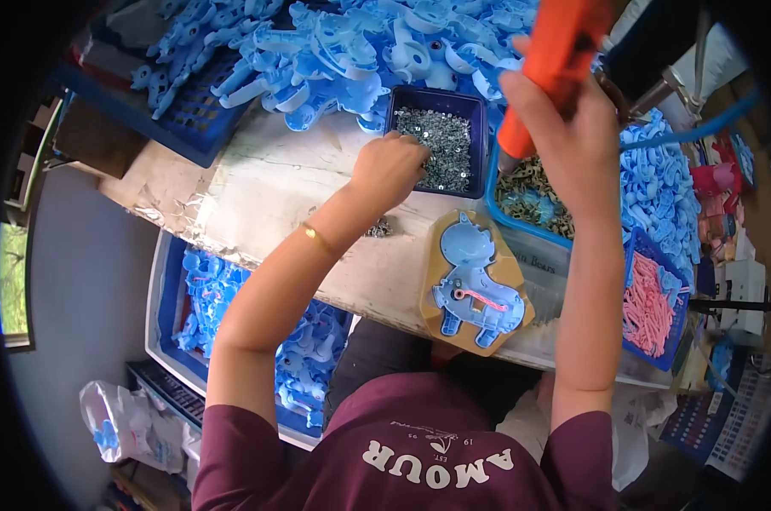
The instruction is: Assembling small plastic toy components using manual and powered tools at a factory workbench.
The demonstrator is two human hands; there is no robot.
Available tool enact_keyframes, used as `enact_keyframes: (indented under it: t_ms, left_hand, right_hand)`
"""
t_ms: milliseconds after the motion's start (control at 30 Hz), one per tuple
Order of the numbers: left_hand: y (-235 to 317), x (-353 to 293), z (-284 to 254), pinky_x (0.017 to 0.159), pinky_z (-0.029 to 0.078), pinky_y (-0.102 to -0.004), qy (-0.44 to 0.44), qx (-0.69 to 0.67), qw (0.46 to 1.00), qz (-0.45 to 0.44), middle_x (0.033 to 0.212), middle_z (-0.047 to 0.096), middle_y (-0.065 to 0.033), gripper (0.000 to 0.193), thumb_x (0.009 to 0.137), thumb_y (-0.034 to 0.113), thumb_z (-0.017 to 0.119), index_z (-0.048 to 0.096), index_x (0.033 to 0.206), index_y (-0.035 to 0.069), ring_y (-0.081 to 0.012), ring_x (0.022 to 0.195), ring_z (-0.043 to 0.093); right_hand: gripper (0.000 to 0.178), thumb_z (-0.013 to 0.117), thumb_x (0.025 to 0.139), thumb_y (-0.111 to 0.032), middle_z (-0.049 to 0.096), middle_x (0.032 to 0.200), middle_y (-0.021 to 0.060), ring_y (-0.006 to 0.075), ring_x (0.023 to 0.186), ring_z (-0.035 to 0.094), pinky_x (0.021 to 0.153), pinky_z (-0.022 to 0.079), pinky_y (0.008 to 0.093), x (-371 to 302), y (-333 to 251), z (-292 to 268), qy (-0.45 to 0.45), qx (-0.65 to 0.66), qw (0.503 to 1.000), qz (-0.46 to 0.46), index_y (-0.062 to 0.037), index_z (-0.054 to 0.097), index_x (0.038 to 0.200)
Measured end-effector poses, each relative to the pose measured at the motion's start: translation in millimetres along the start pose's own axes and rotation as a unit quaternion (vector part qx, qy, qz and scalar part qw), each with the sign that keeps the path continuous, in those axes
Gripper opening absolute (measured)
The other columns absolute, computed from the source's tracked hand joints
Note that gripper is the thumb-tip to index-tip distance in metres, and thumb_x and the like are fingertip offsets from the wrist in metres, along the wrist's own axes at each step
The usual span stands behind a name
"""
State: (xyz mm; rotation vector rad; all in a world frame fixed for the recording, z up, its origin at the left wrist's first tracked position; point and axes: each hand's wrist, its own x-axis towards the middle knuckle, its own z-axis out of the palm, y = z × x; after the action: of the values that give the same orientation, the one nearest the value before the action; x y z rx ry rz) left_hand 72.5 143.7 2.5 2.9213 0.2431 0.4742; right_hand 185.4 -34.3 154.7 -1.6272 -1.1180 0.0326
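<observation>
My left hand (389,169) reaches over the near-left edge of a dark blue tray (439,94). Its fingers are curled together at a heap of small silvery screws (447,145); whatever they pinch is hidden. Raised at the right, my right hand (579,140) grips an orange electric screwdriver (564,43), tip pointing down and left. Nearer to me, a tan holding block (513,264) carries a light blue animal-shaped plastic shell half (503,303), lying hollow side up. A pink strip (483,298) lies inside the shell.
Blue plastic shells (326,60) pile up along the back. Behind my right hand sits a bin of small brownish parts (530,200). A basket of pink strips (649,307) and more blue parts (658,196) stand right. A lower crate (157,315) of blue pieces is left.
</observation>
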Motion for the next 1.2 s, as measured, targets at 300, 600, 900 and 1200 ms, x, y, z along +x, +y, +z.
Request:
enact_keyframes:
  t_ms: [300, 600, 900, 1200]
  left_hand:
    - [8.0, 24.0, -0.4, 0.079, 0.058, -0.0411, -0.086, 0.069, 0.994, 0.017, 0.096, 0.074, -0.0082, 0.011, 0.080, 0.020, 0.077, 0.076, 0.088, 0.013, -0.0282, 0.097, 0.070]
    - [13.8, 0.0, -5.6, 0.074, 0.057, -0.0365, 0.017, 0.047, 0.997, 0.061, 0.090, 0.073, -0.0013, 0.008, 0.084, 0.016, 0.071, 0.075, 0.091, 0.015, -0.0226, 0.093, 0.069]
    - [83.5, -46.0, -22.9, 0.067, 0.054, -0.0339, 0.117, -0.142, 0.965, 0.187, 0.083, 0.063, 0.0004, 0.015, 0.083, 0.024, 0.077, 0.069, 0.090, 0.013, -0.0198, 0.084, 0.064]
    - [104.8, -63.3, -12.4, 0.067, 0.054, -0.0351, 0.136, -0.237, 0.949, 0.156, 0.085, 0.067, -0.0014, 0.018, 0.079, 0.021, 0.081, 0.069, 0.088, 0.012, -0.0216, 0.082, 0.065]
  right_hand:
    - [0.030, 0.079, 0.088, -0.028, 0.065, 0.079, -0.0004, 0.0091, 0.070, 0.059, 0.067, 0.047, 0.0263, -32.3, 7.0, -11.1, 0.028, 0.048, 0.998, 0.030, -0.0057, 0.068, 0.104]
    - [0.034, 0.071, 0.094, -0.021, 0.066, 0.105, 0.0060, 0.0121, 0.092, 0.062, 0.084, 0.051, 0.0300, -43.1, 2.8, -24.3, -0.066, 0.031, 0.996, 0.049, 0.0021, 0.063, 0.118]
    - [0.031, 0.062, 0.091, -0.014, 0.063, 0.081, 0.0077, 0.0112, 0.068, 0.059, 0.064, 0.048, 0.0271, -64.1, -11.0, 1.1, -0.081, 0.283, 0.952, 0.084, 0.0029, 0.058, 0.116]
    - [0.023, 0.062, 0.090, -0.013, 0.058, 0.064, 0.0055, 0.0100, 0.054, 0.052, 0.050, 0.040, 0.0240, -81.9, -18.3, 13.2, -0.017, 0.259, 0.963, 0.077, 0.0039, 0.058, 0.106]
